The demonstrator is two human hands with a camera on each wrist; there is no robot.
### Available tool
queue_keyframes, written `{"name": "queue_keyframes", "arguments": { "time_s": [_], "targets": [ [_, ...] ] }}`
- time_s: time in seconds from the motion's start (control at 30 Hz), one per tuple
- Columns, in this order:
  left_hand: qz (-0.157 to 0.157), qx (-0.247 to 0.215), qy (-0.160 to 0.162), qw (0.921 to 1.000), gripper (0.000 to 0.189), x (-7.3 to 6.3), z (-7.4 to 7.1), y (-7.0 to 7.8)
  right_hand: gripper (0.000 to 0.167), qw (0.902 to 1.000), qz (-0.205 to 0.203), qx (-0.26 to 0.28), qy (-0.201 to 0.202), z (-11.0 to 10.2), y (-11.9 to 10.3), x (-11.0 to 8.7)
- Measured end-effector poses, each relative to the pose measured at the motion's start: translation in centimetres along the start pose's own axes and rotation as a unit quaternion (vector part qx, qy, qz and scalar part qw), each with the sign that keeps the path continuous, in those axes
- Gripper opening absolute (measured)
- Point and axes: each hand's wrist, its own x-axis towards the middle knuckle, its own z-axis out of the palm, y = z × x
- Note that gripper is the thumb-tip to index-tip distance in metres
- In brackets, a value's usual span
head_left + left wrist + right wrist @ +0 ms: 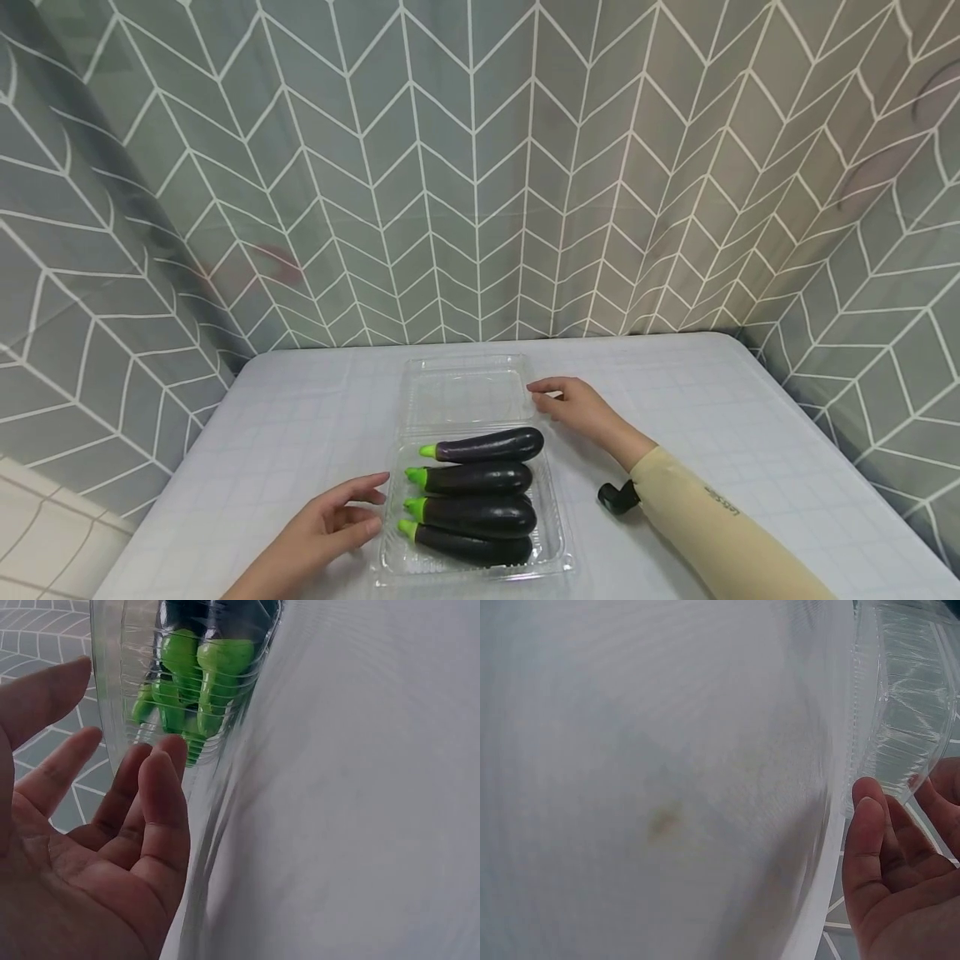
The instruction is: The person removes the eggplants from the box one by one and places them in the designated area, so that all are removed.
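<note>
A clear plastic clamshell box (pixel 553 521) lies unfolded on the table, its lid (pixel 467 396) laid back on the far side. Several dark eggplants (pixel 480 515) with green stems are lined up crosswise in the base, stems to the left. Beside the base's left wall is my left hand (pixel 322 529), fingers loosely bent and nothing in its grasp; the green stems (pixel 225 664) show through the plastic in the left wrist view. At the lid's right edge, my right hand (pixel 581 408) has its fingertips close to or touching the clear plastic, fingers relaxed.
A white cloth covers the table (pixel 720 417). A small black object (pixel 617 498) sits by the right forearm, partly covered by the beige sleeve (pixel 712 525). Grey curtains (pixel 480 183) with white zigzag lines stand behind and at both sides.
</note>
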Motion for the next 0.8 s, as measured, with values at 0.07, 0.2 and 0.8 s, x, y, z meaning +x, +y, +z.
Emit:
{"name": "queue_keyframes", "arguments": {
  "time_s": [0.07,0.2,0.8],
  "targets": [
    [0.001,0.001,-0.007,1.0,0.06,0.0,0.0,-0.1,0.031,1.0,0.001,0.0,0.0,0.0,0.0,0.0],
    [0.009,0.003,-0.015,0.9998,0.06,0.1,0.0,-0.2,0.032,1.0,0.001,0.003,-0.002,0.0,0.1,0.0],
    [0.038,-0.034,-0.028,0.9983,0.064,0.0,0.1,-1.2,0.031,0.9971,-0.025,-0.044,0.056,-0.4,-0.4,-0.9]
  ]
}}
